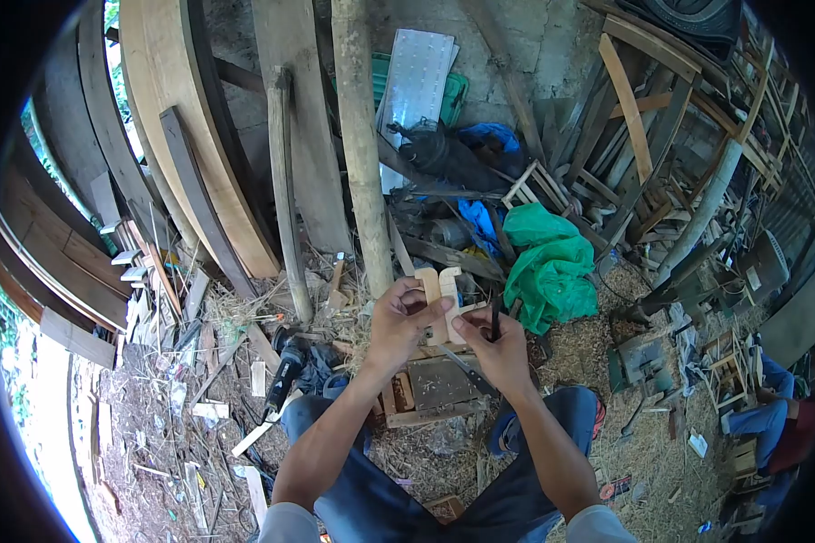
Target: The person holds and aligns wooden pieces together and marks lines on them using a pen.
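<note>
While gripping wood pcs (448,291) btwn L hand (397,328) & R hand (500,351), plus dark stick (495,319) in R, prob. comparing shapes; calling nxt for steady alignment.

This is a woodworking workshop, shown by tall planks (167,72) leaning at the upper left, timber (627,109) heaped at the upper right, shavings (566,362) and offcuts (211,410) littering the ground, and a power tool (287,368) left of lower centre.

Co-worker (757,422) partly beyond right edge
</note>
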The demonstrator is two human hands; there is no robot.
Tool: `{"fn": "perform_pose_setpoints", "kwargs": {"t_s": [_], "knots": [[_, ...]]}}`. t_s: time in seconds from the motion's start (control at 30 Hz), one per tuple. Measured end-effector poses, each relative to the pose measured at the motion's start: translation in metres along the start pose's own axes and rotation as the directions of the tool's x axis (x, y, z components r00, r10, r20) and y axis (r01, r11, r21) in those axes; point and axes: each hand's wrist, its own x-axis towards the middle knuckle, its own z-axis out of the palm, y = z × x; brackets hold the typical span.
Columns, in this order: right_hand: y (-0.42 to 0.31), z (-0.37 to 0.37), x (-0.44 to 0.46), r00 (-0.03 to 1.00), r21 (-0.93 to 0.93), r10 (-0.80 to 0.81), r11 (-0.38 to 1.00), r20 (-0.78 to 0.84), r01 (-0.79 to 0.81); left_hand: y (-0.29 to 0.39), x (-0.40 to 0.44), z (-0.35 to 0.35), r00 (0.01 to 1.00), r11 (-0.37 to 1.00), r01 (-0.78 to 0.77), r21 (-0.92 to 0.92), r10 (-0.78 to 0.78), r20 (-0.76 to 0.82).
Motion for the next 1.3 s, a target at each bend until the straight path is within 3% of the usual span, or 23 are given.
{"fn": "perform_pose_setpoints", "kwargs": {"t_s": [0.1,0.17,0.2,0.27,0.33,0.4,0.53,0.6,0.63,0.73,0.77,0.8,0.9,0.93,1.0,1.07,1.13,1.17,1.2,1.23,1.3], "knots": [[-0.017,-0.013,0.006,0.995,0.1,0.094,0.99,0.026,-0.096,0.008,0.002,-0.005,0.99,0.993,-0.02,0.116,0.003,0.143],[-0.011,-0.022,0.013,0.993,0.198,-0.11,0.973,-0.04,0.116,0.014,-0.004,-0.002,0.983,0.984,0.014,0.178,-0.046,0.177],[-0.011,-0.027,0.014,0.993,0.198,-0.105,0.974,-0.05,0.113,0.015,-0.005,0.0,0.976,0.971,0.033,0.238,-0.083,0.201],[-0.012,-0.035,0.011,0.994,0.184,-0.059,0.982,0.093,0.041,0.009,-0.009,-0.001,0.955,0.953,0.063,0.296,-0.144,0.259],[-0.004,-0.039,0.009,0.991,0.183,-0.058,0.983,0.12,0.035,0.007,-0.012,0.001,0.929,0.93,0.086,0.358,-0.205,0.309],[-0.004,-0.044,0.006,0.97,-0.038,0.041,0.999,0.24,-0.032,0.007,-0.015,0.004,0.904,0.872,0.052,0.487,-0.248,0.349],[-0.003,-0.046,0.003,0.973,-0.071,0.014,0.998,0.232,0.003,0.001,-0.013,0.002,0.89,0.861,0.088,0.501,-0.293,0.349],[0.023,-0.039,0.003,0.986,-0.005,0.0,1.0,0.17,0.001,-0.014,-0.011,-0.01,0.836,0.875,0.148,0.461,-0.36,0.414],[0.04,-0.033,0.004,0.986,0.042,0.036,0.998,0.161,-0.043,-0.025,-0.012,-0.018,0.851,0.92,0.094,0.379,-0.272,0.449],[0.087,-0.015,0.006,0.968,0.136,0.113,0.98,0.224,-0.146,-0.048,-0.017,-0.046,0.82,0.876,0.313,0.366,-0.444,0.361],[0.095,-0.009,0.002,0.974,-0.043,0.113,0.993,0.195,-0.107,-0.057,-0.024,-0.054,0.838,0.851,0.36,0.381,-0.475,0.269],[0.101,-0.007,-0.006,0.971,-0.035,0.13,0.991,0.2,-0.125,-0.069,-0.03,-0.062,0.831,0.842,0.378,0.385,-0.492,0.26],[0.138,0.006,-0.009,0.99,-0.314,0.004,0.948,0.142,0.042,-0.089,-0.042,-0.079,0.837,0.809,0.536,0.242,-0.547,-0.023],[0.15,0.008,-0.01,0.991,-0.304,-0.003,0.952,0.134,0.044,-0.101,-0.042,-0.084,0.839,0.808,0.531,0.255,-0.544,-0.022],[0.173,0.009,-0.022,0.968,-0.285,0.249,0.931,0.034,-0.23,-0.148,-0.042,-0.096,0.782,0.773,0.621,0.134,-0.598,-0.175],[0.2,0.011,-0.028,0.942,-0.237,0.335,0.912,-0.035,-0.333,-0.2,-0.04,-0.099,0.765,0.772,0.632,0.065,-0.607,-0.216],[0.207,0.005,-0.035,0.901,-0.191,0.423,0.881,-0.091,-0.433,-0.226,-0.045,-0.076,0.738,0.627,0.668,0.4,-0.491,-0.463],[0.205,0.006,-0.038,0.898,-0.167,0.427,0.883,-0.105,-0.439,-0.232,-0.052,-0.065,0.749,0.654,0.644,0.396,-0.438,-0.497],[0.207,0.009,-0.042,0.892,-0.14,0.436,0.882,-0.116,-0.449,-0.243,-0.057,-0.062,0.741,0.646,0.654,0.393,-0.445,-0.502],[0.213,0.012,-0.044,0.886,-0.134,0.45,0.877,-0.113,-0.462,-0.252,-0.062,-0.061,0.805,0.646,0.582,0.494,-0.371,-0.463],[0.22,0.019,-0.043,0.961,-0.272,0.271,0.922,-0.058,-0.277,-0.263,-0.067,-0.064,0.877,0.633,0.473,0.613,-0.27,-0.398]]}}
